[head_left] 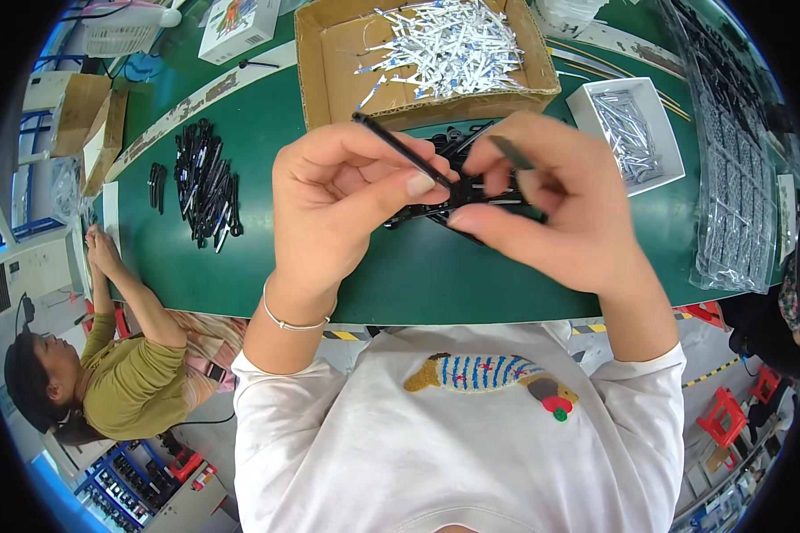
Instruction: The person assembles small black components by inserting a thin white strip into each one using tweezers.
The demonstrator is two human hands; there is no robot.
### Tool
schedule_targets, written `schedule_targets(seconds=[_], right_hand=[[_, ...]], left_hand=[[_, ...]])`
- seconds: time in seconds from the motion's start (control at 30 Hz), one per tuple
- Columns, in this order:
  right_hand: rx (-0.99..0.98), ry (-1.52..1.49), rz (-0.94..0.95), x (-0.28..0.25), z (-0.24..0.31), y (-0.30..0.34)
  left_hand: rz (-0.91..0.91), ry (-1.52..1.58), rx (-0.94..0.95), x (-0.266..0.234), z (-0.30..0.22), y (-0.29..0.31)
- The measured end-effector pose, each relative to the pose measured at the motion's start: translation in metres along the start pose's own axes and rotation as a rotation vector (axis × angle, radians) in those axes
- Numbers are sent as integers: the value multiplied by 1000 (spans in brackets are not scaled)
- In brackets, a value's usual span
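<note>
Cardboard box (323, 58), top centre of the frame: open; we see white-and-blue strips (458, 49) heaped loosely, mostly toward its right. White box (670, 149), upper right: open, holding slim silvery pieces (629, 133).

Black rod (398, 145), centre: slants from upper left to lower right. Left hand (324, 195) has it pinched between thumb and fingers, its upper end projecting past them. Right hand (569, 200), just right of the rod's lower end: fingers curled, thumb apart, blurred; we cannot tell whether it grips the dark piece (512, 153) at its fingers. Black parts (453, 142) lie beneath both hands; we note another black pile (206, 182), left.
</note>
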State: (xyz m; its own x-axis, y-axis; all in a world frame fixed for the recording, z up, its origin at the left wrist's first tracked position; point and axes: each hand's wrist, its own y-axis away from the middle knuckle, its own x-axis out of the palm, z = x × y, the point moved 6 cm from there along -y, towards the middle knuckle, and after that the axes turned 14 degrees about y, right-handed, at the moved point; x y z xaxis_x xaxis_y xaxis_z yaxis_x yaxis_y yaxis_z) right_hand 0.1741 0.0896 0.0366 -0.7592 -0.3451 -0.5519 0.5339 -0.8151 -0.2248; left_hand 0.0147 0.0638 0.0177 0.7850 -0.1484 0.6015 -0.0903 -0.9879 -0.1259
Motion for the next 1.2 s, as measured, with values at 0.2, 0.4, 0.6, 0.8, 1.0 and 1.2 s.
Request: schedule_targets(seconds=[0.2,0.4,0.6,0.8,1.0,1.2], right_hand=[[314,-563,183,31,-19,2],[452,-1017,406,45,-16,1],[464,-1033,384,49,-18,4],[348,-701,204,41,-17,1],[252,-517,144,34,-14,2],[286,-671,194,40,-12,2]], left_hand=[[-34,48,16,3,-4,3],[-42,17,-47,1,-6,4],[-11,103,-92,1,-5,4],[-43,37,-60,-1,-5,5],[-61,26,-37,1,-5,5],[-27,90,-128,1,-2,4]])
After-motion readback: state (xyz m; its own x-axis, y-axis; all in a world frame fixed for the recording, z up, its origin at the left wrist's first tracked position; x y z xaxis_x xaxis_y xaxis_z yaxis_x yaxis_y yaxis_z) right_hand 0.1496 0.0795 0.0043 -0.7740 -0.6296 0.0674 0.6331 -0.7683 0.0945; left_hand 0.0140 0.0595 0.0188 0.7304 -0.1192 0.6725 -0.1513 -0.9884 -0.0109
